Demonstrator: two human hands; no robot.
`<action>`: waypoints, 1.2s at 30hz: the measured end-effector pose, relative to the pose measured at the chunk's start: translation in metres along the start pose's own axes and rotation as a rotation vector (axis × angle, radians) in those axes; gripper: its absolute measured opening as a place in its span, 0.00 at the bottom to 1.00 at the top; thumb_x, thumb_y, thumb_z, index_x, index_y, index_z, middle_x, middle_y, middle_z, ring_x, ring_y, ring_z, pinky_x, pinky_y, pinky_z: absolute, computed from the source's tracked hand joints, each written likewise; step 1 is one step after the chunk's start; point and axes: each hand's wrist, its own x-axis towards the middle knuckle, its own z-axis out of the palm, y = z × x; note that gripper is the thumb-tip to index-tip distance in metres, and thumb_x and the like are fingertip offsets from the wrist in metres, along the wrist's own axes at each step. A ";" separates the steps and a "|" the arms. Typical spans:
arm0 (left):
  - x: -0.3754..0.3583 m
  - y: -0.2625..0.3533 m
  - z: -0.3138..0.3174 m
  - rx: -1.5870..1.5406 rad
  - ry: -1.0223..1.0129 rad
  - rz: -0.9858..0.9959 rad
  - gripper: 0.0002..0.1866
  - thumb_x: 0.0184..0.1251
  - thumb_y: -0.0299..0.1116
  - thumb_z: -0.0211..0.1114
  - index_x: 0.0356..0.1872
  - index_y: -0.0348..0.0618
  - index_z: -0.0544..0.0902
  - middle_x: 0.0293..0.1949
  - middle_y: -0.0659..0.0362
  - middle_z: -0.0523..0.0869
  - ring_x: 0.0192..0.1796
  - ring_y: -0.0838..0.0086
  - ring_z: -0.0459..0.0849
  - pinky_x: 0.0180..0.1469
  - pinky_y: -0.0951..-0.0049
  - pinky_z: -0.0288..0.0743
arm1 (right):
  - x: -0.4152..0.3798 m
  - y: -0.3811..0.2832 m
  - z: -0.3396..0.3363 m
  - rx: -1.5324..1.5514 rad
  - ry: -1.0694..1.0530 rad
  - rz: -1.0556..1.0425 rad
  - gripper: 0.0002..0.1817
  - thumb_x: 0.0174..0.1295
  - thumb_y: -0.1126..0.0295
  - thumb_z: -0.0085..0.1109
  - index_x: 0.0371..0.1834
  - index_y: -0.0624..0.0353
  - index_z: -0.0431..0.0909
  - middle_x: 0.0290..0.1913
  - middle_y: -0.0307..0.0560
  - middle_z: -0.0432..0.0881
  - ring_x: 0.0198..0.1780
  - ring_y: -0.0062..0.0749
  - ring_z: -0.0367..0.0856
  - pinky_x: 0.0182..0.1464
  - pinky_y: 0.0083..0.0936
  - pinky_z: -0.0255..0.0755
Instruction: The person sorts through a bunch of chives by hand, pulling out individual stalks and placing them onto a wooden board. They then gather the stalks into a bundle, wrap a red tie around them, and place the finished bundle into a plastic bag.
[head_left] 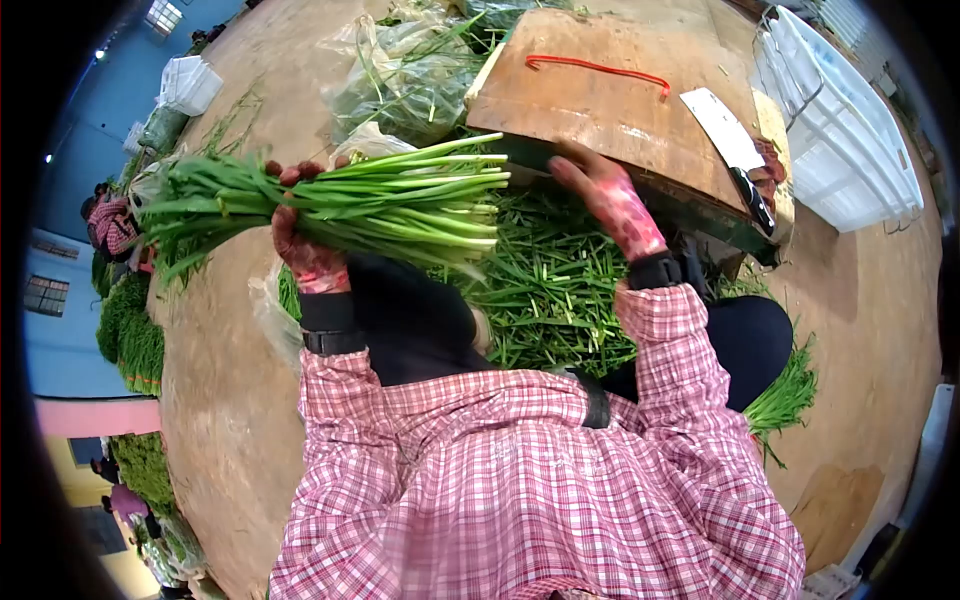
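A bunch of garlic chives (400,195) lies sideways in my left hand (300,235), whose fingers wrap round its leafy part. Its pale cut stem ends point right, its leaves left. My right hand (605,195) is apart from the bunch, near the front edge of a wooden board (610,110); its fingers are stretched out and hold nothing that I can see. On the board lie a red tie (600,70) and a wide-bladed knife (725,130) with a dark handle. Both hands wear reddish patterned gloves.
Loose chive trimmings (560,290) cover the floor between my knees. Clear plastic bags (400,85) with greens lie beyond the left hand. A white plastic crate (850,140) stands at the right. More bundles (130,330) and other people (112,225) are along the left wall.
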 end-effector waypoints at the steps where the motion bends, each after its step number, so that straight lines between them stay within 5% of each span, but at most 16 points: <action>1: 0.004 -0.005 0.003 0.041 0.004 -0.009 0.28 0.60 0.27 0.63 0.64 0.46 0.69 0.50 0.62 0.79 0.60 0.65 0.72 0.74 0.42 0.47 | 0.007 -0.023 0.028 0.125 0.163 -0.069 0.29 0.66 0.64 0.59 0.67 0.66 0.65 0.60 0.49 0.76 0.56 0.31 0.77 0.57 0.23 0.72; 3: 0.034 0.008 0.008 0.120 -0.018 -0.039 0.26 0.60 0.27 0.62 0.62 0.45 0.71 0.50 0.61 0.79 0.60 0.66 0.72 0.73 0.42 0.50 | 0.032 -0.063 0.058 0.300 0.031 -0.161 0.19 0.59 0.66 0.66 0.51 0.65 0.80 0.36 0.42 0.84 0.36 0.24 0.80 0.43 0.21 0.74; 6: 0.037 0.029 0.003 0.090 -0.068 -0.076 0.25 0.61 0.25 0.61 0.62 0.45 0.71 0.50 0.61 0.79 0.60 0.65 0.72 0.74 0.42 0.48 | 0.046 -0.017 0.047 0.245 0.421 0.059 0.16 0.58 0.68 0.66 0.47 0.63 0.81 0.30 0.38 0.84 0.29 0.21 0.79 0.34 0.18 0.74; 10: 0.038 0.002 0.002 0.036 -0.064 -0.036 0.25 0.61 0.25 0.62 0.61 0.46 0.72 0.50 0.61 0.79 0.62 0.64 0.72 0.74 0.43 0.48 | 0.032 -0.036 0.050 0.238 0.094 -0.084 0.24 0.58 0.67 0.66 0.57 0.65 0.77 0.52 0.47 0.82 0.51 0.26 0.78 0.57 0.23 0.70; 13: 0.035 -0.005 0.009 0.046 -0.024 -0.092 0.25 0.61 0.25 0.62 0.61 0.49 0.72 0.50 0.61 0.80 0.63 0.63 0.72 0.73 0.42 0.51 | 0.031 -0.038 0.077 0.501 -0.019 -0.056 0.19 0.57 0.74 0.64 0.52 0.66 0.78 0.45 0.42 0.84 0.43 0.24 0.81 0.50 0.22 0.74; 14: 0.036 -0.004 0.009 0.036 -0.016 -0.097 0.25 0.62 0.25 0.61 0.62 0.49 0.72 0.50 0.61 0.80 0.62 0.63 0.73 0.72 0.41 0.53 | 0.036 -0.035 0.081 0.504 0.017 -0.154 0.17 0.54 0.78 0.65 0.49 0.66 0.79 0.41 0.42 0.85 0.39 0.23 0.81 0.45 0.22 0.76; 21: 0.026 -0.015 0.011 0.168 0.053 -0.174 0.24 0.62 0.25 0.61 0.61 0.49 0.72 0.48 0.62 0.81 0.61 0.63 0.75 0.70 0.40 0.58 | 0.031 -0.005 0.069 0.491 0.194 0.029 0.15 0.52 0.78 0.66 0.44 0.66 0.81 0.38 0.43 0.85 0.38 0.22 0.81 0.44 0.20 0.75; 25: 0.027 -0.008 0.004 0.162 0.067 -0.268 0.16 0.64 0.28 0.59 0.54 0.44 0.77 0.53 0.54 0.81 0.63 0.51 0.73 0.69 0.41 0.60 | 0.020 0.012 0.050 0.669 0.341 0.176 0.13 0.53 0.81 0.62 0.44 0.67 0.81 0.34 0.44 0.84 0.32 0.24 0.82 0.36 0.19 0.76; 27: 0.032 0.014 0.004 0.025 0.049 -0.281 0.17 0.64 0.28 0.60 0.55 0.40 0.77 0.52 0.57 0.82 0.62 0.65 0.75 0.73 0.46 0.54 | 0.023 0.064 0.021 0.668 0.540 0.143 0.09 0.53 0.81 0.62 0.38 0.65 0.84 0.28 0.42 0.84 0.29 0.23 0.81 0.35 0.19 0.76; 29: 0.040 0.029 -0.015 0.105 0.170 -0.157 0.15 0.64 0.28 0.60 0.52 0.39 0.79 0.53 0.55 0.82 0.63 0.64 0.74 0.73 0.46 0.55 | 0.025 0.084 0.010 0.130 0.757 0.119 0.08 0.55 0.78 0.63 0.38 0.62 0.84 0.29 0.44 0.85 0.33 0.22 0.83 0.37 0.19 0.76; 31: 0.041 0.025 -0.015 0.078 0.195 -0.157 0.16 0.65 0.29 0.59 0.53 0.34 0.77 0.56 0.49 0.79 0.63 0.56 0.74 0.71 0.45 0.59 | 0.027 0.022 0.036 0.082 0.770 -0.284 0.08 0.55 0.74 0.67 0.38 0.59 0.84 0.33 0.42 0.85 0.35 0.22 0.82 0.40 0.20 0.76; 32: 0.040 0.020 -0.015 0.063 0.210 -0.162 0.17 0.66 0.29 0.58 0.53 0.32 0.76 0.58 0.47 0.78 0.63 0.52 0.74 0.70 0.44 0.60 | 0.029 0.002 0.048 0.003 0.702 -0.326 0.11 0.53 0.70 0.70 0.40 0.55 0.85 0.38 0.42 0.85 0.37 0.28 0.82 0.44 0.22 0.76; 35: 0.038 0.004 -0.011 0.102 0.209 -0.197 0.18 0.66 0.30 0.59 0.54 0.32 0.75 0.58 0.46 0.78 0.62 0.53 0.75 0.69 0.44 0.62 | 0.034 -0.050 0.072 -0.654 0.744 -0.703 0.09 0.47 0.69 0.72 0.32 0.49 0.84 0.31 0.38 0.81 0.37 0.34 0.80 0.46 0.32 0.69; 36: 0.037 0.001 -0.011 0.136 0.266 -0.212 0.16 0.67 0.29 0.59 0.54 0.35 0.76 0.55 0.51 0.80 0.61 0.57 0.76 0.68 0.44 0.64 | 0.038 -0.047 0.070 -0.647 0.652 -0.698 0.08 0.47 0.70 0.71 0.32 0.49 0.84 0.31 0.38 0.81 0.38 0.35 0.79 0.47 0.31 0.69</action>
